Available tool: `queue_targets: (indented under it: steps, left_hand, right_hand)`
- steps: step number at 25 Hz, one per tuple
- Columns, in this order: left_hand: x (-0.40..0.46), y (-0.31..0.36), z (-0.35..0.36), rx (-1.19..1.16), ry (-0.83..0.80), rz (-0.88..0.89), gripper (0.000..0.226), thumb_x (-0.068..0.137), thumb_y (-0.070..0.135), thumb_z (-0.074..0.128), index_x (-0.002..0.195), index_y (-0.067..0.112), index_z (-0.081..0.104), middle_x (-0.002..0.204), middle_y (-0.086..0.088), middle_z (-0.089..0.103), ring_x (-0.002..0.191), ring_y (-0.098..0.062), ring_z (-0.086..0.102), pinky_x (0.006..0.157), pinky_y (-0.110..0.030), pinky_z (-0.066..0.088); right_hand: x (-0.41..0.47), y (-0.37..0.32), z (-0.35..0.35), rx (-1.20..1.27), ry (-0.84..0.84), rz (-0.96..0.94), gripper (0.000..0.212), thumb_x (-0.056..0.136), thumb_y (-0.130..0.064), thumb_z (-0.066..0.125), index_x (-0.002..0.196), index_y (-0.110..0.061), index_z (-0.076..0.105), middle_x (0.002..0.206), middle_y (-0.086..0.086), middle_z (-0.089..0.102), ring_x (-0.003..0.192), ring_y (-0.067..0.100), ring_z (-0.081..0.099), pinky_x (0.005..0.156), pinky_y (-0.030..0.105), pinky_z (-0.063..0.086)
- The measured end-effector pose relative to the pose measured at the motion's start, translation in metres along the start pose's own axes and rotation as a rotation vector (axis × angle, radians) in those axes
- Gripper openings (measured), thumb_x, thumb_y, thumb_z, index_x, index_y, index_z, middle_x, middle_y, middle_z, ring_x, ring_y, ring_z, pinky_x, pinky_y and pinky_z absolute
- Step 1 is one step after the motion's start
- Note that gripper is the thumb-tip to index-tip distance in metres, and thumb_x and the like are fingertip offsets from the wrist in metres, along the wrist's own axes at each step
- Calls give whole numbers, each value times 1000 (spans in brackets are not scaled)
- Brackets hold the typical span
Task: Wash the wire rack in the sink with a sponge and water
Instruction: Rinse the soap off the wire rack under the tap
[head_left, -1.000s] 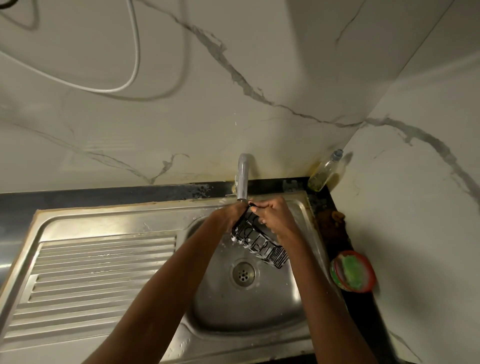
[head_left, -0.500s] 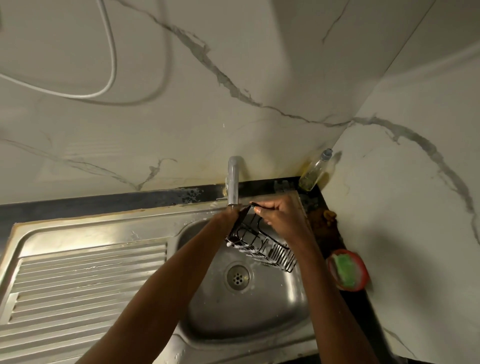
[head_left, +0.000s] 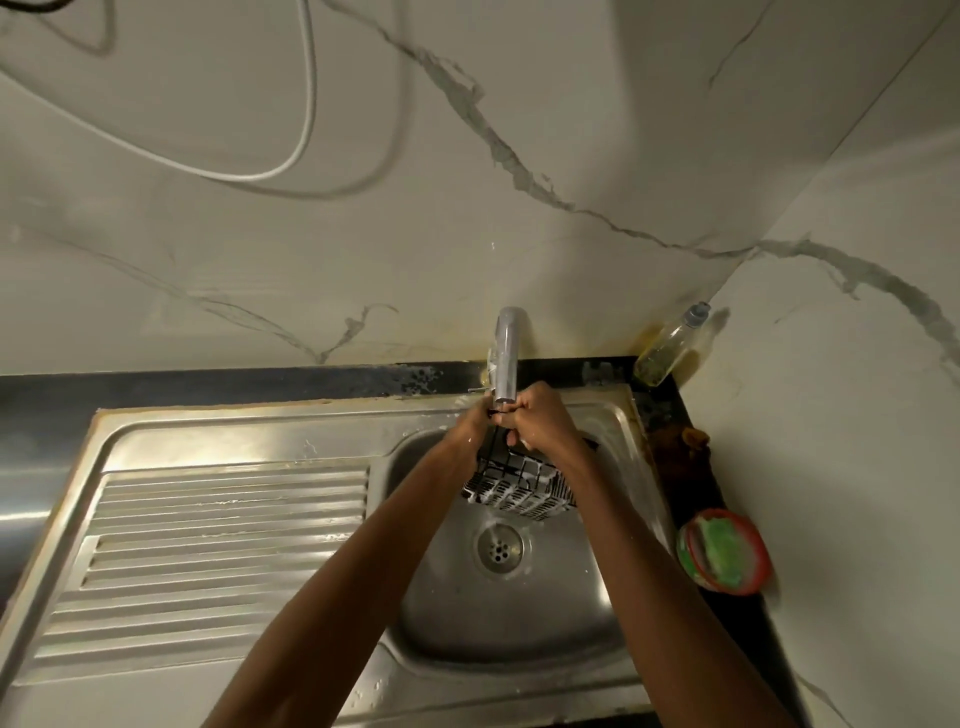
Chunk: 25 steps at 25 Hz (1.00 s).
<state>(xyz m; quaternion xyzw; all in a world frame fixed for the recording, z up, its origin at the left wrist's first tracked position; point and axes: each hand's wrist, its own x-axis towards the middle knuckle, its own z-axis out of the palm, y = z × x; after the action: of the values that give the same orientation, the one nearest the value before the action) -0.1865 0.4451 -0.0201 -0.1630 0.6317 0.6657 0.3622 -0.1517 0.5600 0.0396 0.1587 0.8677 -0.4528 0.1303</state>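
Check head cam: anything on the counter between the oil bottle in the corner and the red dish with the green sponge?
Yes. In the head view a dark brown clump, unidentifiable, lies on the black counter strip between the oil bottle and the red dish.

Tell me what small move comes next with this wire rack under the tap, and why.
Probably turn the wire rack so its lower mesh comes under the faucet: both the left hand and right hand grip its top by the spout, and white suds cling lower down.
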Motion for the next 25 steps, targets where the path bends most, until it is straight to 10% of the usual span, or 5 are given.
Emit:
queue_targets:
  steps: [6, 12, 18, 22, 25]
  left_hand:
    - [-28, -7, -24, 311, 278, 290, 58, 111, 41, 42, 79, 2, 72, 64, -4, 65, 57, -12, 59, 51, -16, 48]
    - [-34, -13, -29, 192, 472, 329, 45, 101, 25, 60, 61, 5, 63, 58, -6, 55, 55, -19, 48, 51, -37, 43]
    - [-46, -29, -34, 94, 516, 263, 49, 101, 30, 63, 55, 17, 47, 54, 0, 46, 53, -15, 42, 52, -30, 37]
    - [-53, -37, -30, 72, 517, 235, 41, 99, 26, 61, 60, 14, 55, 57, -1, 53, 56, -16, 46, 56, -31, 41]
    - [-54, -41, -30, 42, 528, 236, 41, 101, 23, 58, 62, 15, 55, 58, 0, 52, 54, -15, 45, 55, -31, 40]
  right_hand:
    - [2, -14, 10, 255, -94, 70, 14, 68, 3, 80, 75, 7, 69, 68, 23, 72, 49, 29, 66, 42, 28, 46]
    - [4, -9, 39, 545, 47, 88, 17, 77, 3, 76, 93, 7, 70, 80, 9, 73, 75, 18, 72, 76, 31, 58]
    - [15, -23, 48, 1388, 163, 301, 22, 101, 0, 43, 112, 8, 61, 96, 18, 68, 39, 5, 51, 33, 14, 34]
    - [20, -21, 52, 912, 231, 211, 14, 91, -12, 57, 96, -25, 60, 96, 5, 65, 65, 11, 59, 65, 25, 57]
    - [23, -29, 54, 603, 305, 248, 23, 83, -2, 66, 104, -11, 64, 102, 10, 67, 79, 19, 65, 70, 32, 61]
